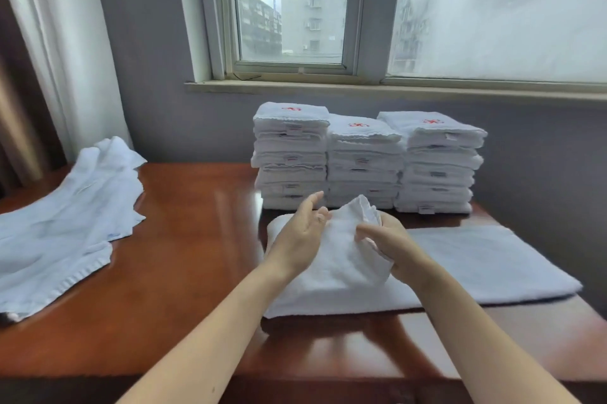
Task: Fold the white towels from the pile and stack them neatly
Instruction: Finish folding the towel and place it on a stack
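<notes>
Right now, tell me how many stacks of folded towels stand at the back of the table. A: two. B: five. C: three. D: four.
C: a left stack, a middle stack and a right stack stand side by side on the table, and no others.

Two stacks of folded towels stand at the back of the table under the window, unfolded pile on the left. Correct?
Not two: the head view shows three stacks of folded towels side by side at the back of the table under the window. The unfolded pile is on the left.
</notes>
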Demonstrator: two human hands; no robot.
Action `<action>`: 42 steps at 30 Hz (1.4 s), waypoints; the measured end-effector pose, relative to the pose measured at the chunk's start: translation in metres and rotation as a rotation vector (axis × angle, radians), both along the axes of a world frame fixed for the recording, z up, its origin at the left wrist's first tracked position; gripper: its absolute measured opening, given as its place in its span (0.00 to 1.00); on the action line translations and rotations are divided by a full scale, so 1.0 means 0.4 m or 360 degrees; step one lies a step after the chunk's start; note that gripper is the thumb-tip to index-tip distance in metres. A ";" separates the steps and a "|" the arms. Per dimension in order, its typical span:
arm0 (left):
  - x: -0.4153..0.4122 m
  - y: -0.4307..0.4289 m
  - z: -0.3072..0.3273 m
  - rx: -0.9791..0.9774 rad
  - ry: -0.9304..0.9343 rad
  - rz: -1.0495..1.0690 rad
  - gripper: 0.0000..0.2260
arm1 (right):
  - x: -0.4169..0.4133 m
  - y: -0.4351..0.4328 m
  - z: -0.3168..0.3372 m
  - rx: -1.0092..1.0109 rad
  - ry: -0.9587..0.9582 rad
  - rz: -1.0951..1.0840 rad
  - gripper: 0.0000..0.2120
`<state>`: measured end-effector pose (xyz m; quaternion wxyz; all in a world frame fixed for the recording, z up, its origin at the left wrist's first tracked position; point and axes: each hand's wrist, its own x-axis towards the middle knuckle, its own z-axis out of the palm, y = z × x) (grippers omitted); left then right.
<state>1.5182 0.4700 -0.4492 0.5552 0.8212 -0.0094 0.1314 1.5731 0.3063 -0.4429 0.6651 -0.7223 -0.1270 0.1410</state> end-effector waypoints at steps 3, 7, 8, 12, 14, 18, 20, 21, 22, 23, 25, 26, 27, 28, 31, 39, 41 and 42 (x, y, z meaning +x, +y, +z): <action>0.017 -0.004 -0.050 0.0512 0.0044 0.0118 0.19 | 0.019 -0.037 -0.034 -0.0180 0.0074 -0.0147 0.09; 0.039 -0.015 -0.105 0.1132 0.0170 0.0123 0.22 | 0.043 -0.076 -0.061 -0.0417 0.0009 -0.0308 0.20; 0.045 -0.018 -0.116 0.1312 0.0241 0.0117 0.23 | 0.049 -0.084 -0.061 -0.0509 -0.0070 -0.0360 0.26; 0.063 -0.020 -0.136 0.1568 0.0347 0.0107 0.28 | 0.050 -0.089 -0.056 -0.1166 -0.0855 -0.0472 0.30; 0.063 -0.013 -0.139 0.1597 0.0344 0.0094 0.28 | 0.041 -0.065 -0.068 -0.1201 -0.1073 -0.0275 0.26; 0.047 0.043 -0.141 0.1641 0.0362 0.0126 0.28 | 0.023 -0.016 -0.125 -0.1452 -0.1003 0.0112 0.21; 0.034 0.090 -0.140 0.1660 0.0376 0.0142 0.28 | 0.011 0.015 -0.147 -0.1464 -0.0992 0.0125 0.23; 0.026 0.116 -0.140 0.1662 0.0388 0.0146 0.28 | 0.004 0.038 -0.154 -0.1480 -0.1008 0.0133 0.24; 0.018 0.142 -0.141 0.1660 0.0403 0.0151 0.29 | -0.003 0.064 -0.160 -0.1508 -0.1026 0.0145 0.25; 0.009 0.167 -0.141 0.1660 0.0418 0.0156 0.29 | -0.010 0.092 -0.166 -0.1531 -0.1031 0.0154 0.26; -0.010 0.216 -0.140 0.1671 0.0436 0.0174 0.29 | -0.028 0.147 -0.170 -0.1529 -0.1003 0.0153 0.28; -0.019 0.241 -0.139 0.1674 0.0444 0.0178 0.29 | -0.037 0.172 -0.172 -0.1519 -0.0997 0.0150 0.28; -0.029 0.265 -0.138 0.1674 0.0451 0.0175 0.28 | -0.047 0.196 -0.173 -0.1515 -0.1001 0.0150 0.28; -0.038 0.285 -0.137 0.1673 0.0455 0.0171 0.28 | -0.056 0.216 -0.174 -0.1518 -0.1009 0.0152 0.28; -0.058 0.324 -0.134 0.1678 0.0460 0.0164 0.28 | -0.073 0.258 -0.175 -0.1529 -0.1013 0.0152 0.29; -0.052 0.273 -0.117 0.1635 0.0480 0.0121 0.26 | -0.048 0.177 -0.151 -0.1452 -0.0970 0.0306 0.29; -0.032 0.215 -0.112 0.1640 0.0432 0.0061 0.27 | -0.024 0.110 -0.149 -0.1540 -0.0983 0.0233 0.27; -0.019 0.180 -0.112 0.1651 0.0396 0.0015 0.27 | -0.010 0.074 -0.149 -0.1587 -0.0986 0.0188 0.26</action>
